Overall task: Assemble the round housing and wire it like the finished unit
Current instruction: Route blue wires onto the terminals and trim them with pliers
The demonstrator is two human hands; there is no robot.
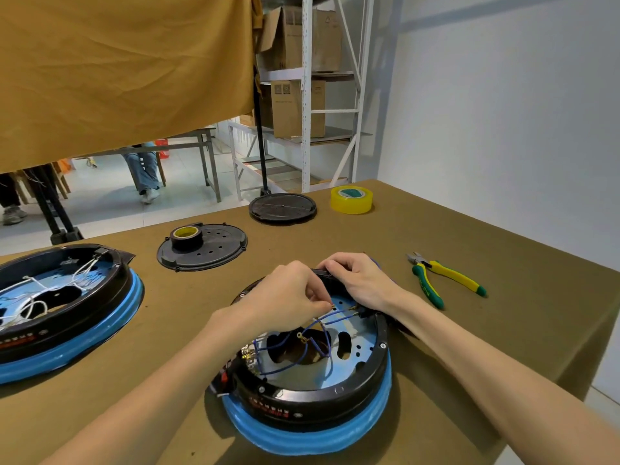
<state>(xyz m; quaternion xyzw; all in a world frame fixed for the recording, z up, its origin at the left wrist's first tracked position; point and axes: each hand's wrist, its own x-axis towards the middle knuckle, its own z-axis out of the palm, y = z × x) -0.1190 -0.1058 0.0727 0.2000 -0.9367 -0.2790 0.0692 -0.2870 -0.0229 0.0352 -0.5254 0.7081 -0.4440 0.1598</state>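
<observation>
I see two housings: the near round housing [307, 374], open side up, left hand [290, 298] pinching one blue wire [330, 313], right hand [357, 283] gripping its far rim.

Your left hand [291, 294] pinches a blue wire [330, 316] over the round housing [312, 391]; your right hand [356, 282] grips its far rim.

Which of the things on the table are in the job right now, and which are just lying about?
In the job: housing, blue wires, left hand, right hand, finished unit.
Lying about: pliers, yellow tape, two black covers, black tape.
</observation>
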